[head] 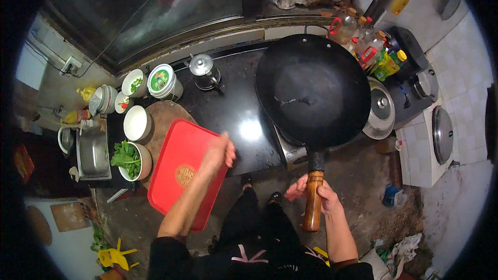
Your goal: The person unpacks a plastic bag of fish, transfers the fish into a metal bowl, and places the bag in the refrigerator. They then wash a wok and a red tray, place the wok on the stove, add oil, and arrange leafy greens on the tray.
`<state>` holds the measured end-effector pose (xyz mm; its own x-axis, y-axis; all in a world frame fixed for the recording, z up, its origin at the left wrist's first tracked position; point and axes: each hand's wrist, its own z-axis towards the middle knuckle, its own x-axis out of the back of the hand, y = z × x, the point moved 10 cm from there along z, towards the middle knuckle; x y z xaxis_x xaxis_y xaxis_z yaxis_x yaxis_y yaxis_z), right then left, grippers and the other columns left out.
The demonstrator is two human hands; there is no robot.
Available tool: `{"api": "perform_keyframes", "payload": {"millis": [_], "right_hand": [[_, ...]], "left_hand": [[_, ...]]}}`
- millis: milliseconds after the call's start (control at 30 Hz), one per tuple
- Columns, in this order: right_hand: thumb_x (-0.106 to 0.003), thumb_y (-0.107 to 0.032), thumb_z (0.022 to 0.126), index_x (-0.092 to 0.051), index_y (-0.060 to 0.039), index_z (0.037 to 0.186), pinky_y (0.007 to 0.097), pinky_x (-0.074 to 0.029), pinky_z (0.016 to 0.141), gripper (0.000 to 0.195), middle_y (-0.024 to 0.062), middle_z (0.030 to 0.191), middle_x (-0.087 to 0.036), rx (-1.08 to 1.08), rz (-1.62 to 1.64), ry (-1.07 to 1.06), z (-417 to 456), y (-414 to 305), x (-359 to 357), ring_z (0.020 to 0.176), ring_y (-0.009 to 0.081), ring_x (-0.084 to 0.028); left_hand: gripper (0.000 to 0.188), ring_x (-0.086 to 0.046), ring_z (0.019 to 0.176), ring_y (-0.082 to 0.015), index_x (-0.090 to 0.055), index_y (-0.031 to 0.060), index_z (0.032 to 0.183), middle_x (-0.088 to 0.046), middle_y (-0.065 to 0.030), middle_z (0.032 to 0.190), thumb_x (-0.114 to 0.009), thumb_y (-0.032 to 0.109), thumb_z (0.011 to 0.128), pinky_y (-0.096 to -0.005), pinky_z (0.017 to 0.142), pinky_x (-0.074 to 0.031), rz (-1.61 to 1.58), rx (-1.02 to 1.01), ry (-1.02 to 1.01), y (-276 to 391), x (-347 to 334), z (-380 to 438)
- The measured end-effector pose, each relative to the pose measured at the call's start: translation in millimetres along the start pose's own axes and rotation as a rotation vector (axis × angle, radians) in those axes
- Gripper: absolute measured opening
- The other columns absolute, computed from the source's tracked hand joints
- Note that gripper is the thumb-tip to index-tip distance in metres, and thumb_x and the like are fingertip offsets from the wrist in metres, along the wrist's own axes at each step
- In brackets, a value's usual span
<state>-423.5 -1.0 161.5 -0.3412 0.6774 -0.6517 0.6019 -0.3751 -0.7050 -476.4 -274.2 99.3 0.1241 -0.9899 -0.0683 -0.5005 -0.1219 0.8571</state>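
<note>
A large black wok (313, 89) stands over the stove, its wooden handle (312, 206) pointing towards me. My right hand (328, 196) is at this handle, thumb against its side and fingers loosely passing behind it. Over the right edge of a red plastic tray (177, 144) is my left hand (221, 149), slightly blurred. I see nothing in it, and its fingers are apart. Whether it touches the tray cannot be told. The tray lies tilted across a round wooden cutting board (171, 111) and juts over the counter's front edge.
Left of the board are a bowl of leafy greens (130, 159), a white bowl (137, 123), a lidded tub (165, 81) and a steel sink (93, 153). A metal pot (204, 70) stands behind. Right of the wok are a glass-lidded pan (379, 109) and several bottles (365, 42).
</note>
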Motion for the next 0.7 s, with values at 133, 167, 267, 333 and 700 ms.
{"api": "perform_keyframes", "payload": {"millis": [133,167,267,333,700], "right_hand": [[-0.058,-0.047,0.087,-0.057,-0.0021,0.103,0.0486,-0.053,0.084,0.047,0.0186,0.094,-0.065,-0.078,0.257,0.29,-18.6,29.4,38.4,0.091,0.0313,-0.067],[-0.057,-0.042,0.089,-0.057,-0.0021,0.101,0.045,-0.054,0.079,0.042,0.0162,0.088,-0.065,-0.127,0.027,0.393,-23.6,38.5,59.4,0.085,0.0287,-0.068],[-0.056,-0.028,0.094,-0.056,-0.0025,0.096,0.0348,-0.056,0.063,0.026,0.0096,0.074,-0.064,-0.174,-0.489,0.657,-53.8,63.6,144.1,0.07,0.0216,-0.068],[-0.056,-0.021,0.095,-0.056,-0.0029,0.093,0.0302,-0.055,0.057,0.019,0.0071,0.069,-0.063,-0.103,-0.571,0.762,-81.9,107.5,207.2,0.064,0.0186,-0.067],[-0.06,-0.014,0.093,-0.059,-0.0037,0.092,0.023,-0.045,0.063,0.011,-0.0003,0.077,-0.053,-0.14,-0.333,0.819,-114.1,166.2,215.1,0.07,0.01,-0.051]], "left_hand": [[0.031,-0.052,0.047,-0.0126,-0.056,0.0045,0.087,-0.059,-0.006,0.074,-0.048,0.031,0.1,-0.0263,0.043,-0.046,-0.112,-0.077,0.253,2.2,75.5,76.0],[0.029,-0.054,0.049,-0.0133,-0.057,0.0045,0.09,-0.059,-0.0057,0.076,-0.049,0.03,0.099,-0.0267,0.044,-0.047,-0.103,-0.101,0.317,4.5,91.1,89.8],[0.025,-0.058,0.054,-0.0149,-0.059,0.0045,0.101,-0.059,-0.0051,0.082,-0.053,0.029,0.098,-0.0276,0.049,-0.05,-0.08,-0.166,0.46,13.0,120.2,134.4],[0.026,-0.062,0.06,-0.0155,-0.059,0.0044,0.108,-0.059,-0.0051,0.088,-0.056,0.028,0.097,-0.0276,0.053,-0.053,-0.065,-0.196,0.49,21.9,122.2,166.2],[0.032,-0.065,0.072,-0.0212,-0.052,0.0074,0.098,-0.062,-0.0097,0.093,-0.046,0.039,0.1,-0.03,0.055,-0.055,-0.502,-0.136,0.338,11.8,93.3,245.6]]}}
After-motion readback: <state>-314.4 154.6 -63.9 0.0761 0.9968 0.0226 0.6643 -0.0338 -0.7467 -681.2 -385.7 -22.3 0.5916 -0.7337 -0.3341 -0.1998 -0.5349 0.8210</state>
